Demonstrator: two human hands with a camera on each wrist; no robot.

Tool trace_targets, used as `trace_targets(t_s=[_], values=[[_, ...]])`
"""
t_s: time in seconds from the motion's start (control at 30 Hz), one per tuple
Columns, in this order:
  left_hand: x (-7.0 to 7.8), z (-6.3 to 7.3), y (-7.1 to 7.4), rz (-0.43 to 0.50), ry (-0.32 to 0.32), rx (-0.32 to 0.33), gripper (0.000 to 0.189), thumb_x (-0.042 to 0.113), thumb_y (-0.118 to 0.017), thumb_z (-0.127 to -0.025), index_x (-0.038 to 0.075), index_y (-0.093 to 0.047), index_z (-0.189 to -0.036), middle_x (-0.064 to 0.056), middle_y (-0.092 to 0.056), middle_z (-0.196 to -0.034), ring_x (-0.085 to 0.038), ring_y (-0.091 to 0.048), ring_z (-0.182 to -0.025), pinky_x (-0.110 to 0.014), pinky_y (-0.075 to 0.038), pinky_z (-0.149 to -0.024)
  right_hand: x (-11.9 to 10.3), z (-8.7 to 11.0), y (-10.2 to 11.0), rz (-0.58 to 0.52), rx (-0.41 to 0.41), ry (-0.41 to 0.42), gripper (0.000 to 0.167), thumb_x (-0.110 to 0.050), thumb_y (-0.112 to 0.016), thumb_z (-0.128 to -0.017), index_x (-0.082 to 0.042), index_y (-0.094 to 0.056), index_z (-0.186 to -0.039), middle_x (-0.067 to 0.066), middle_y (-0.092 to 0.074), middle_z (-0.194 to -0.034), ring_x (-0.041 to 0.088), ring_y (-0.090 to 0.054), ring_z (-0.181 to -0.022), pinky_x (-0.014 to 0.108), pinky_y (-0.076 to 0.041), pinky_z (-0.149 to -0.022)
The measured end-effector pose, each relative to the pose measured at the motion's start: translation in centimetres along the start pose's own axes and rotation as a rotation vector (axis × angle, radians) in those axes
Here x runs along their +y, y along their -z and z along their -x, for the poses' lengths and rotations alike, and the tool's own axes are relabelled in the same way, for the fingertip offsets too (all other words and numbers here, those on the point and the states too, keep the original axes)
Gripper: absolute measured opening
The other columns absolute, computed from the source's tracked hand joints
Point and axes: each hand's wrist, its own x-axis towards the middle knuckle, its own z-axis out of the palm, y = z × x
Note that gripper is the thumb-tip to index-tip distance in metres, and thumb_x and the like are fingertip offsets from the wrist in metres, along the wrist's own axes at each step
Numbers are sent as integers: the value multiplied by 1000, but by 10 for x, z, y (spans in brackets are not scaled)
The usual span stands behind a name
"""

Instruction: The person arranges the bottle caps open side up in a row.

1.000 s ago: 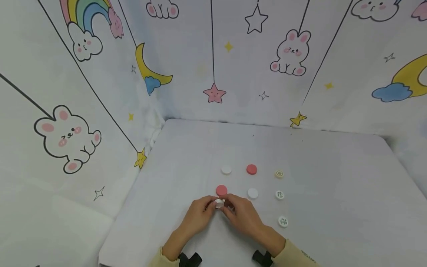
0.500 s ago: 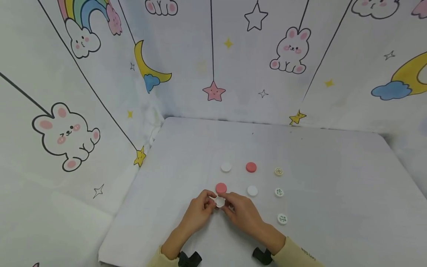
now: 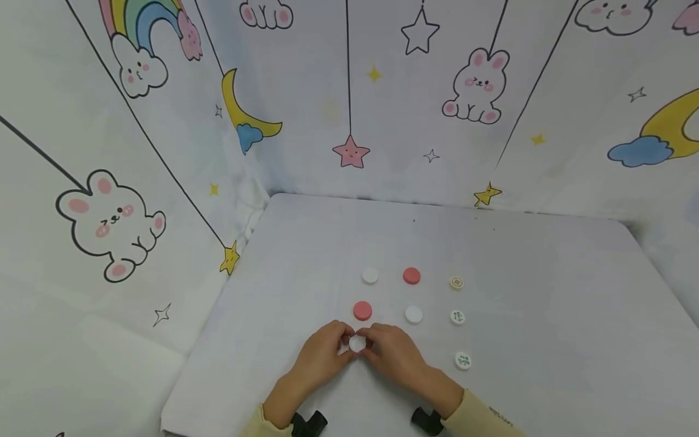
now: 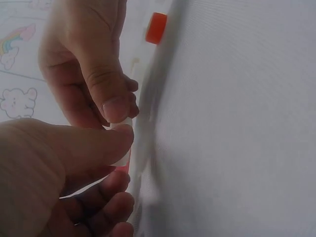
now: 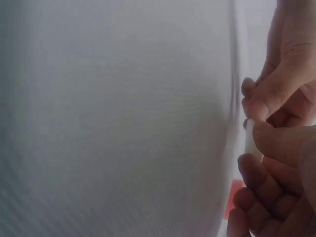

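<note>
fingers: left hand (image 3: 322, 353) and right hand (image 3: 395, 355) both pinch one small white disc (image 3: 357, 344), from its left and right edges
held disc: between the two sets of fingertips, in front of the person; neither hand nearer, both touching
axis: round, so no long axis; broad face turned up toward the head view, rim thin and edge-on in both wrist views
height: cannot tell whether its lower side meets the worktop (image 3: 284, 273)
red disc just beyond (image 3: 363, 311): on the far side of the fingertips, slightly right of the held disc, apart from it
loose white disc (image 3: 414, 314): forward and right, nearer the right hand
patterned discs (image 3: 457, 317): column farther right, well apart from the fingers
</note>
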Motion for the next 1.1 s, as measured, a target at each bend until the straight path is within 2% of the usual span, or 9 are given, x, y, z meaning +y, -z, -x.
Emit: trace_targets(t_s=[0.13,0.33,0.77,0.93,1.1], values=[[-1,1,-2,-27,-18,-12,26,17,-81,-78,13,-66,-99,8,-55,-82,-4,-48,-76,-24,-44,-69,1,1,-3,13,-42,-7,23,-14,-81,-77,-12,-73,-98,-11,-59,-72,1,-50,-65,24,-45,-63],[-2,2,-4,-7,-14,-24,27,17,-82,-77,12,-67,-99,9,-56,-82,-4,-48,-77,-24,-44,-70,1,1,-4,-2,-95,-42,20,-14,-80,-78,-13,-73,-97,-12,-54,-69,1,-46,-64,23,-42,-61],[0,2,-4,13,-57,-16,28,11,-83,-74,12,-62,-93,5,-54,-82,-5,-46,-77,-24,-42,-69,4,2,-7,-23,-98,-21,26,-16,-83,-75,-13,-72,-97,-13,-54,-70,0,-46,-65,23,-43,-63],[1,4,-4,-10,-65,14,37,14,-85,-73,10,-62,-101,3,-56,-86,-5,-47,-77,-23,-43,-68,4,3,-6,-19,-86,-12,28,-20,-84,-75,-14,-70,-99,-11,-55,-71,0,-46,-66,23,-41,-62],[4,4,-3,-40,-44,3,48,17,-85,-72,9,-61,-113,0,-56,-99,-8,-49,-81,-26,-45,-71,2,6,4,20,-80,-7,38,-20,-84,-74,-10,-70,-108,-9,-62,-79,3,-54,-73,27,-46,-66]])
